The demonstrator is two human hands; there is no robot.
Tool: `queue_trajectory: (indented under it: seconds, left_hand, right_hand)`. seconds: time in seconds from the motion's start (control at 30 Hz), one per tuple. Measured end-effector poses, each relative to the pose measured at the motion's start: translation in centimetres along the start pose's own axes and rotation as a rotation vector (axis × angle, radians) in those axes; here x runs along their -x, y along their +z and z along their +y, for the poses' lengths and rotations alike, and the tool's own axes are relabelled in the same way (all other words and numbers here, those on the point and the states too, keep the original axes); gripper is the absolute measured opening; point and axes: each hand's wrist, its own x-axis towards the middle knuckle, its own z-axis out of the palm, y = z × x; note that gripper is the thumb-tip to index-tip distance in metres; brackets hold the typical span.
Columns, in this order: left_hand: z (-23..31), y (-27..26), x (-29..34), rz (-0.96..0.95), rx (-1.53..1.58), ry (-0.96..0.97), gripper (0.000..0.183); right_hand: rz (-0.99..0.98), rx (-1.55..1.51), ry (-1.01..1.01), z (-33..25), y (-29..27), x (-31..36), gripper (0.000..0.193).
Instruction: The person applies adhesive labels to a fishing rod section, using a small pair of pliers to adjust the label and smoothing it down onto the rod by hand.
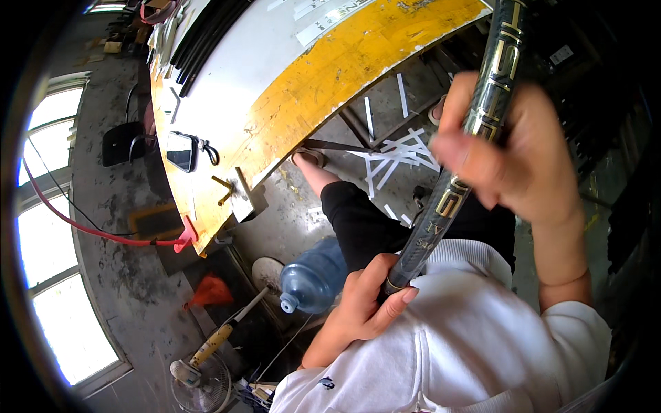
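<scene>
A long dark glossy rod [475,131] with gold markings runs from the top right down toward my chest. My right hand [513,155] is wrapped around its middle, thumb across the front. My left hand [368,299] pinches the rod's lower end close to my white top. Both hands hold the rod above my lap, over black shorts [365,224].
A yellow and white workbench [310,89] stretches across the upper left, with a black phone [182,151] on its edge. A large blue water bottle [313,279] lies by my leg. White strips [399,155] litter the concrete floor. A red hose [103,230], a fan [203,378] and windows lie left.
</scene>
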Motion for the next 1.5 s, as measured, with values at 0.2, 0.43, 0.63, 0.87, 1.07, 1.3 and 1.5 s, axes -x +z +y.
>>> queue_trajectory:
  seconds: [0.2, 0.43, 0.63, 0.87, 1.07, 1.3, 1.5]
  left_hand:
    - [0.4, 0.3, 0.8, 0.07, -0.083, 0.059, 0.026]
    - [-0.4, 0.1, -0.4, 0.158, -0.161, 0.28, 0.025]
    - [1.4, 0.3, 0.6, 0.107, -0.072, -0.048, 0.019]
    - [0.3, 0.0, 0.4, 0.076, -0.097, 0.117, 0.025]
    - [-0.5, -0.6, 1.6, 0.076, -0.14, 0.037, 0.026]
    - [-2.2, -0.1, 3.0, 0.094, -0.14, 0.068, 0.023]
    - [-3.0, -0.3, 4.1, 0.111, -0.189, 0.088, 0.024]
  right_hand:
    - [0.134, 0.082, -0.06, 0.1, -0.4, -1.0, 0.026]
    - [-0.212, 0.066, 0.199, 2.9, 5.0, 2.6, 0.028]
    - [0.103, 0.001, 0.054, 0.6, 1.6, -1.1, 0.019]
    - [-0.193, 0.025, 0.125, 5.1, 5.7, 4.2, 0.026]
    - [-0.21, 0.001, 0.037, 3.9, 5.4, 3.6, 0.025]
    - [-0.019, 0.146, -0.102, 1.3, 2.6, 1.9, 0.023]
    - [0.082, 0.082, -0.105, -0.8, 0.5, 0.0, 0.023]
